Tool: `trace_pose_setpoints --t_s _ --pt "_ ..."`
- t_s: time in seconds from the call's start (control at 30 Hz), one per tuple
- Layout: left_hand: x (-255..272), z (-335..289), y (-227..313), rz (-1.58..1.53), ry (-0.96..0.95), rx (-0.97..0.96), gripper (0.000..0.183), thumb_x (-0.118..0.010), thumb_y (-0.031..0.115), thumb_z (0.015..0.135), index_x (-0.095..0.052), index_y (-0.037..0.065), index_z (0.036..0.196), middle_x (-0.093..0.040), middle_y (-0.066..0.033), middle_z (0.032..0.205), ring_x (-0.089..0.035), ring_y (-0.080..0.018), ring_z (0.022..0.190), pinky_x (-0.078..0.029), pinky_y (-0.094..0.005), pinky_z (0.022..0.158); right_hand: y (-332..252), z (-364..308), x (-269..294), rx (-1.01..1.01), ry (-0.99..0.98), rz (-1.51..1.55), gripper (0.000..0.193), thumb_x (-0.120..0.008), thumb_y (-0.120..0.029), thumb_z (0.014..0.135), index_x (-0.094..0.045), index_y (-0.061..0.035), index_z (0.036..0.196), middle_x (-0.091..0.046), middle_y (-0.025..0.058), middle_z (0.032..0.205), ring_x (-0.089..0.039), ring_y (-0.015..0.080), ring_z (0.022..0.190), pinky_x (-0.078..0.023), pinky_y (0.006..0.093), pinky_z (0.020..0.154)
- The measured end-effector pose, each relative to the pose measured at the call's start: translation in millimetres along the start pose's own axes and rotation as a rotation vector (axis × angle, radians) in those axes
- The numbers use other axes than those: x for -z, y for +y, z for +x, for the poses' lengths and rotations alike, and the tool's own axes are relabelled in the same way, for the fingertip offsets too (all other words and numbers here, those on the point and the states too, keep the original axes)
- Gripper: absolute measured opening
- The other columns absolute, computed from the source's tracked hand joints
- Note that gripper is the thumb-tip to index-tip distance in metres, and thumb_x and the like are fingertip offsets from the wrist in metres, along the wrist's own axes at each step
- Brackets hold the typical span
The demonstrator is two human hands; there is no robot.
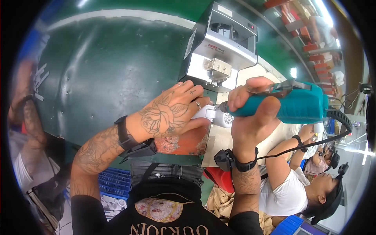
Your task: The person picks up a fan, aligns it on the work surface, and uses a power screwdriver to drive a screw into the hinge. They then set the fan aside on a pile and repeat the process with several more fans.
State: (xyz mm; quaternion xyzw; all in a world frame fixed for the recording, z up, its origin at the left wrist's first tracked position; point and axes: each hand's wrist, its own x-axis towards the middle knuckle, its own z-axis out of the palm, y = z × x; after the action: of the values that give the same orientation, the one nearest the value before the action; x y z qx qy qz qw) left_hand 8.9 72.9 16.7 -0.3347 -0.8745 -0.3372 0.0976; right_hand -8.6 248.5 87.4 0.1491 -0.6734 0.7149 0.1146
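My left hand (172, 109) is closed on a white plastic housing (205, 112) and steadies it from the left. A round slotted grille (226, 119) shows at the housing's right end; the rest is partly hidden by my fingers. In my right hand (254, 127) is a teal electric screwdriver (295, 102), lying nearly level with its bit end toward the housing. The bit meets the housing or stops just short of it; I cannot tell which. Beneath my left hand lies a worn orange-red block (182, 144).
A silver and black screw feeder (235, 53) stands just beyond my hands on the green table (105, 66). The screwdriver's black cable (305, 145) trails right. A blue crate (114, 182) sits low left. People work close by at right (286, 192) and left (29, 129).
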Motion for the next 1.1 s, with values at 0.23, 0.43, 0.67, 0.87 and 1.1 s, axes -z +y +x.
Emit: trace_pose_setpoints --t_s 0.23,0.43,0.67,0.87,1.1 --pt "-1.0 2.2 -0.2 0.008 -0.02 0.008 0.045 -0.073 0.038 0.089 -0.067 0.001 0.115 -0.054 -0.0094 0.101 -0.054 -0.0273 0.099 -0.049 -0.0386 0.087 14.6 -3.7 3.3 -0.004 0.005 0.032 0.063 -0.064 -0.063 0.095 -0.055 -0.001 0.101 -0.053 0.0067 0.067 -0.052 0.0173 0.057 -0.042 0.0325 0.053" --pt "0.5 4.5 2.3 0.031 -0.019 0.027 0.044 -0.072 0.038 0.089 -0.066 0.003 0.115 -0.053 -0.0085 0.102 -0.054 -0.0267 0.1 -0.048 -0.0389 0.088 15.3 -0.1 3.3 -0.007 -0.065 0.132 0.049 -0.065 -0.05 0.1 -0.051 -0.003 0.095 -0.052 0.0074 0.068 -0.051 0.0185 0.057 -0.043 0.0335 0.054" --pt "1.5 2.3 1.4 0.037 -0.023 0.01 0.042 -0.071 0.039 0.091 -0.066 0.003 0.114 -0.053 -0.0101 0.102 -0.054 -0.0274 0.099 -0.048 -0.0398 0.086 7.2 7.6 -2.8 -0.066 -0.014 0.086 0.052 -0.064 -0.051 0.1 -0.056 0.0001 0.101 -0.053 0.007 0.069 -0.052 0.0178 0.059 -0.045 0.0334 0.056" --pt "2.5 -1.9 1.1 -0.021 0.036 -0.018 0.036 -0.068 0.032 0.093 -0.066 0.002 0.112 -0.053 -0.0122 0.101 -0.055 -0.03 0.098 -0.048 -0.0408 0.087 14.8 43.0 -23.4 0.12 0.067 0.053 0.051 -0.061 -0.049 0.102 -0.057 0.0019 0.103 -0.055 0.0072 0.072 -0.054 0.0185 0.063 -0.047 0.0329 0.062" --pt "-1.6 -0.7 -0.3 -0.012 0.051 -0.055 0.033 -0.066 0.027 0.091 -0.066 0.002 0.113 -0.054 -0.0129 0.103 -0.054 -0.031 0.099 -0.048 -0.0412 0.089 20.8 40.3 -22.7 0.096 0.014 0.123 0.042 -0.061 -0.04 0.104 -0.054 0.0002 0.098 -0.055 0.0076 0.073 -0.055 0.0187 0.064 -0.047 0.0334 0.061"
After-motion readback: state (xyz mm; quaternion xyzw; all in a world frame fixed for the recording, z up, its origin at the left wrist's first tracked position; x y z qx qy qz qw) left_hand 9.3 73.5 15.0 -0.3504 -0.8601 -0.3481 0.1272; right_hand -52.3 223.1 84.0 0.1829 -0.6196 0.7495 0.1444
